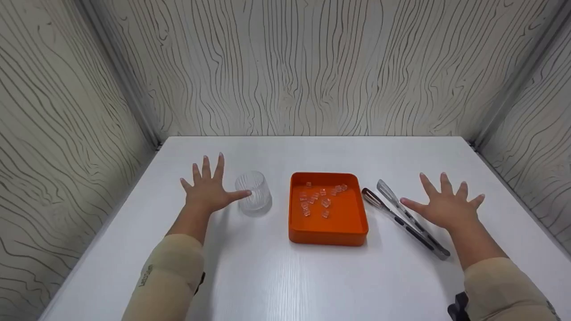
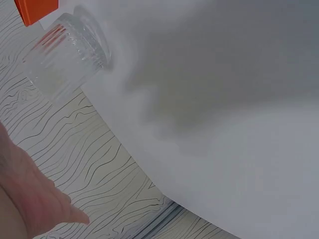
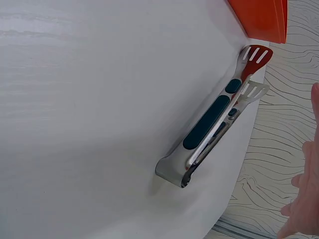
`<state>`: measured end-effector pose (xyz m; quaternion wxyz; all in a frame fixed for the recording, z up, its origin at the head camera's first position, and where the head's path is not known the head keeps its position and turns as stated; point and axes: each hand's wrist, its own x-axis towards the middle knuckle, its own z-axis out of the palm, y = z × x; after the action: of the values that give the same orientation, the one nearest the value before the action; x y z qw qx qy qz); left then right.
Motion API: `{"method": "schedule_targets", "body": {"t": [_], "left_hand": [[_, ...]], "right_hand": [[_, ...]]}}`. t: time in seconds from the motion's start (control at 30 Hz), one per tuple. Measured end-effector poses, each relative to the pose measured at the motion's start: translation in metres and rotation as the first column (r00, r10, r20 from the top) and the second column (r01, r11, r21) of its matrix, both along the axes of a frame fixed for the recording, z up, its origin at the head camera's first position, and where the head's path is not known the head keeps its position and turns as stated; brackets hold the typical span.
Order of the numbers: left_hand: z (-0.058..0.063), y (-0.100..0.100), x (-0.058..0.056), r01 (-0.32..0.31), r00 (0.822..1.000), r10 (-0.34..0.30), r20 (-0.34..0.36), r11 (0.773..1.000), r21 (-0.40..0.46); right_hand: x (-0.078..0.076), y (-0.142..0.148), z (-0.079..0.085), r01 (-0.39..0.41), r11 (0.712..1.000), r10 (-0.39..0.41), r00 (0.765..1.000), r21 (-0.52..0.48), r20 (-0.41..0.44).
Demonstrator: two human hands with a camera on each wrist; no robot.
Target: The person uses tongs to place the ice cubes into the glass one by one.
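My left hand (image 1: 206,192) is held above the table with its fingers spread, holding nothing. Its thumb overlaps a ribbed clear glass (image 1: 253,189) in the head view; the left wrist view shows the glass (image 2: 67,55) apart from the hand (image 2: 35,194). On the other side, my right hand (image 1: 451,208) hovers with fingers splayed beside a pair of metal tongs (image 1: 410,225) with dark grip pads. The tongs (image 3: 212,119) lie spread on the table, slotted tips toward the back. An orange square tray (image 1: 328,237) between the hands holds several small clear cubes (image 1: 326,203).
A white table (image 1: 267,285) carries everything. Wood-grain patterned panels (image 1: 285,67) stand behind it and on both sides, with grey corner strips (image 1: 517,76). The tray sits between the glass and the tongs.
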<state>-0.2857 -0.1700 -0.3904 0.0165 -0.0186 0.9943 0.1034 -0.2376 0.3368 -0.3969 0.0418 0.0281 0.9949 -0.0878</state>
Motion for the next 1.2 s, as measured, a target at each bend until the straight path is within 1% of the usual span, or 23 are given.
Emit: {"method": "schedule_targets", "body": {"t": [0.07,0.2,0.37,0.5,0.63,0.7,0.77,0.9,0.97,1.1,1.2], "left_hand": [[-0.002,0.002,0.0,-0.004,1.0,0.004,0.004,1.0,0.02],[-0.007,0.008,-0.001,-0.015,1.0,0.013,0.021,0.996,0.087],[-0.016,0.013,-0.001,-0.026,0.999,0.022,0.026,0.982,0.188],[-0.025,0.018,-0.002,-0.052,0.998,0.045,0.033,0.965,0.256],[-0.032,0.023,-0.003,-0.085,0.996,0.078,0.035,0.938,0.336],[-0.036,0.025,-0.004,-0.093,0.996,0.09,0.027,0.919,0.383],[-0.039,0.028,-0.006,-0.096,0.995,0.099,0.016,0.892,0.441],[-0.044,0.032,-0.009,-0.096,0.993,0.117,-0.001,0.821,0.563],[-0.046,0.034,-0.01,-0.103,0.992,0.128,0.003,0.785,0.61],[-0.048,0.038,-0.012,-0.13,0.988,0.149,0.029,0.732,0.669],[-0.05,0.042,-0.014,-0.151,0.985,0.166,0.047,0.7,0.698]], "right_hand": [[-0.001,0.0,-0.001,0.005,1.0,-0.005,1.0,0.003,0.004],[-0.001,0.002,-0.005,0.013,1.0,-0.013,1.0,0.001,0.012],[0.0,0.005,-0.009,0.019,1.0,-0.019,1.0,-0.018,0.018],[0.001,0.006,-0.014,0.032,0.999,-0.03,0.999,-0.042,0.034],[0.004,0.008,-0.018,0.043,0.997,-0.04,0.998,-0.064,0.044],[0.004,0.009,-0.021,0.047,0.996,-0.044,0.998,-0.071,0.049],[0.006,0.01,-0.024,0.055,0.995,-0.051,0.997,-0.079,0.056],[0.008,0.012,-0.031,0.071,0.992,-0.063,0.995,-0.104,0.077],[0.01,0.013,-0.035,0.075,0.99,-0.066,0.995,-0.117,0.08],[0.013,0.015,-0.044,0.075,0.988,-0.065,0.995,-0.132,0.081],[0.014,0.016,-0.05,0.067,0.988,-0.057,0.995,-0.138,0.079]]}}
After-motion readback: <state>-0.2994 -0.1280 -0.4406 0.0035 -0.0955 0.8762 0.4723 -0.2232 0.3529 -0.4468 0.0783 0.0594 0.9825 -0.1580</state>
